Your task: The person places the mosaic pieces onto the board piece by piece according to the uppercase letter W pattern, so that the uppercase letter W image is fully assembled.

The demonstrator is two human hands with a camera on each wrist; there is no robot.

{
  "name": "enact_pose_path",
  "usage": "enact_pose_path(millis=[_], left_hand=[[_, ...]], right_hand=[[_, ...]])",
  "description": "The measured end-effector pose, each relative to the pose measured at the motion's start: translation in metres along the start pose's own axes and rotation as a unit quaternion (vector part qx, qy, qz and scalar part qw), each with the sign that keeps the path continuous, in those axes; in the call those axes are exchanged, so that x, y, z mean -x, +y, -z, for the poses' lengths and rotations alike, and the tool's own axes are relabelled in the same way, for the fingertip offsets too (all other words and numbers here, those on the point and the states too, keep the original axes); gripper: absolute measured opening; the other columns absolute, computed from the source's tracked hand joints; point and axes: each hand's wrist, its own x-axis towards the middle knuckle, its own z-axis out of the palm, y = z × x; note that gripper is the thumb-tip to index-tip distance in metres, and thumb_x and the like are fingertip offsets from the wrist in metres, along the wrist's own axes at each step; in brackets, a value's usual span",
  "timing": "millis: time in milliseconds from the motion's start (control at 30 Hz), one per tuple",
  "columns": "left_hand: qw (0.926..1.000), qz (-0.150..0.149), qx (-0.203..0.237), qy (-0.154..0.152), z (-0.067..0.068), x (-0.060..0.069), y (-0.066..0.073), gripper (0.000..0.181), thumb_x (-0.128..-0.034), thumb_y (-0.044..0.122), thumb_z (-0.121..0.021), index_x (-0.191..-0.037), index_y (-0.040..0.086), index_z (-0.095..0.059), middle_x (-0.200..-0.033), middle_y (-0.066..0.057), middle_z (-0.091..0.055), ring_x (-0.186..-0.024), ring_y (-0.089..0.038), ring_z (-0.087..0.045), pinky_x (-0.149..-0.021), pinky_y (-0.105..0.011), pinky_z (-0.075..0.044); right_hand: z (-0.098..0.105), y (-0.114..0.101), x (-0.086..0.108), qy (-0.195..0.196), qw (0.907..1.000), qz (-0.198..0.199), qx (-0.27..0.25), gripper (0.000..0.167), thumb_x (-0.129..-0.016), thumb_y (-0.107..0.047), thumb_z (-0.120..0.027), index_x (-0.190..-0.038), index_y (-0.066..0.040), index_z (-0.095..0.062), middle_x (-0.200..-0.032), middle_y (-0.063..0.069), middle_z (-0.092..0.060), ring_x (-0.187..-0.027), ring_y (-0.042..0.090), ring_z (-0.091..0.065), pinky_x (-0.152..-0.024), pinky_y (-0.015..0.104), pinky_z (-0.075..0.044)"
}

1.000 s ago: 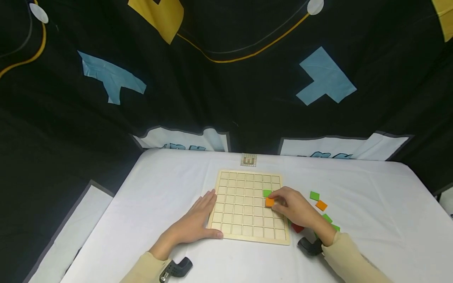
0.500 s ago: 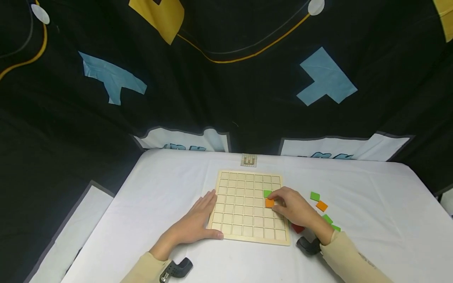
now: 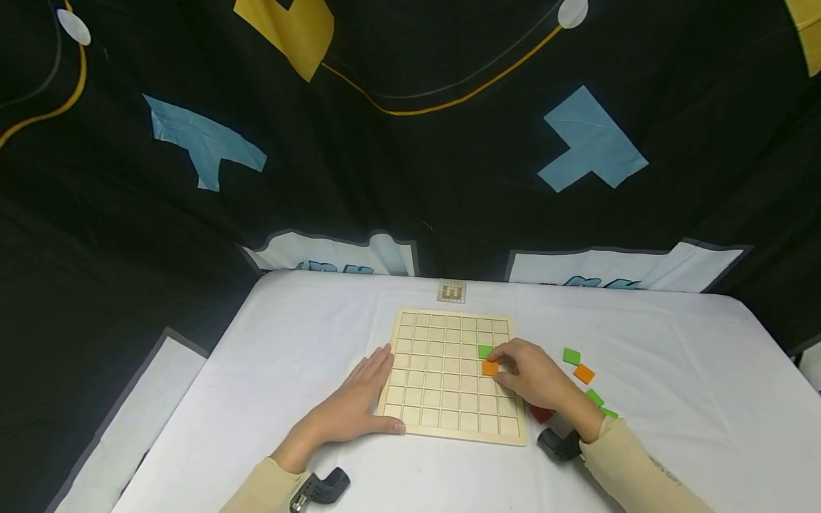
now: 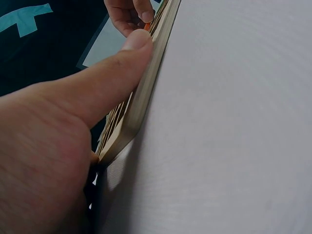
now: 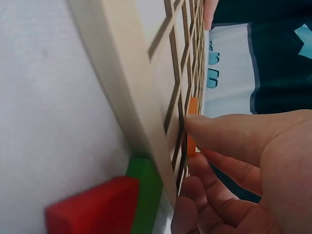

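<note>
A light wooden grid board [image 3: 432,381] lies on the white table. My left hand [image 3: 351,402] is at its left side, fingers straight along the edge and thumb on the near left corner; in the left wrist view the thumb [image 4: 112,73] reaches over the rim. On the right half of the board, my right hand [image 3: 529,370] pinches an orange square tile [image 3: 490,368] between thumb and fingers. The right wrist view shows this orange tile [image 5: 191,139] at the grid, partly covered by the thumb. A green tile [image 3: 485,351] sits in the cell just beyond it.
Right of the board lie loose tiles: green [image 3: 571,356], orange [image 3: 584,374] and more green [image 3: 594,397]. A red tile [image 5: 92,207] and a green one [image 5: 147,190] lie against the board's right edge. A small patterned grid card [image 3: 452,291] lies beyond the board.
The orange tile has gone from slightly raised to lying flatter in its cell, still between my right fingers. My left hand has stayed in place.
</note>
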Motion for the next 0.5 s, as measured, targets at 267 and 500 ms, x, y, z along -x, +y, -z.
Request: enact_pose_path(millis=[267, 500], left_hand=[[1.0, 0.0, 0.0, 0.0, -0.0006, 0.0001, -0.0007, 0.124, -0.0781, 0.069, -0.07, -0.158, -0.006, -0.012, -0.167, -0.018, -0.003, -0.154, -0.033, -0.001, -0.124, -0.051, -0.005], [1.0, 0.002, -0.001, 0.0, 0.0, 0.0002, 0.0006, 0.124, -0.0778, 0.069, -0.07, -0.158, -0.006, -0.012, -0.167, -0.019, -0.004, -0.154, -0.033, -0.001, -0.124, -0.051, -0.005]], right_hand=[[-0.0017, -0.0013, -0.001, 0.007, 0.9999, 0.013, -0.007, 0.022, -0.087, -0.004, -0.074, -0.109, -0.009, -0.074, -0.113, 0.006, -0.068, -0.096, 0.021, -0.059, -0.086, 0.041, -0.052], [-0.0037, -0.0006, -0.0018, 0.014, 0.9997, 0.022, -0.002, 0.022, -0.087, -0.005, -0.074, -0.109, -0.009, -0.074, -0.113, 0.007, -0.068, -0.096, 0.021, -0.059, -0.087, 0.042, -0.052]])
